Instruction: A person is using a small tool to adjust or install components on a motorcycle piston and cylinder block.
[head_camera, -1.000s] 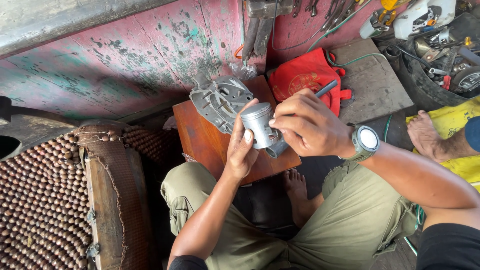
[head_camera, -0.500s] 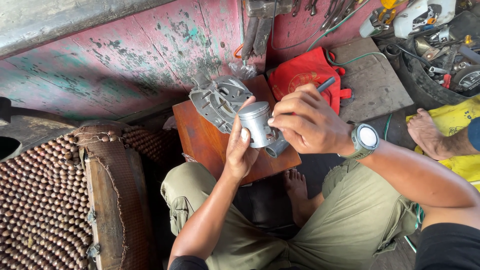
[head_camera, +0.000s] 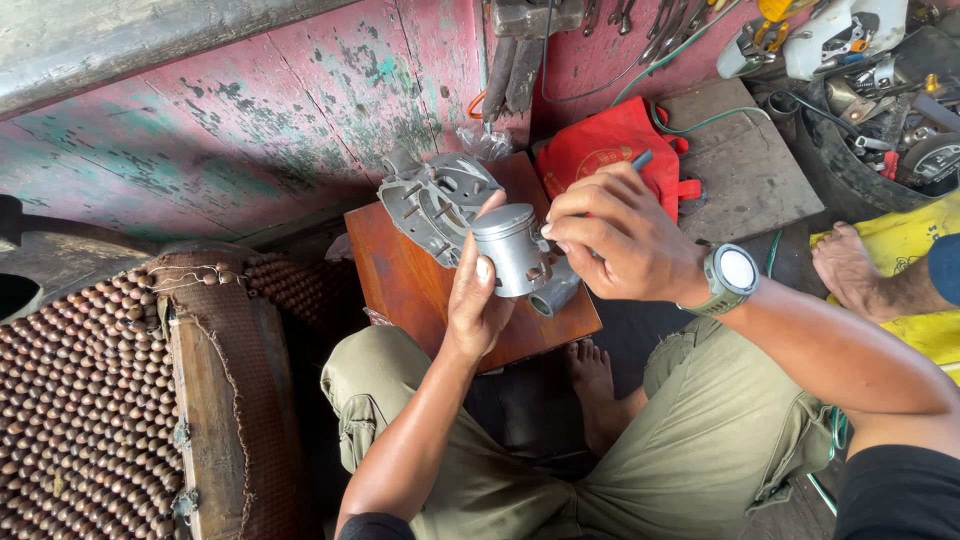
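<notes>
My left hand (head_camera: 480, 295) holds a grey metal piston (head_camera: 512, 250) upright, thumb along its side. My right hand (head_camera: 615, 235), with a watch on the wrist, pinches at the piston's upper right edge and also grips a dark-handled tool (head_camera: 640, 160) that sticks up behind the fingers. A short metal tube (head_camera: 556, 292) shows just below the piston. Behind them a grey engine cylinder part (head_camera: 432, 200) lies on a small reddish wooden stool (head_camera: 400, 285).
A red cloth bag (head_camera: 605, 140) lies behind the stool against a peeling pink wall (head_camera: 250, 110). A beaded seat cover (head_camera: 80, 400) fills the left. Another person's bare foot (head_camera: 860, 270) rests on yellow sheeting at right. Tools and parts clutter the top right.
Both hands with the piston have stayed almost in place. My right fingers have shifted slightly on the piston's rim.
</notes>
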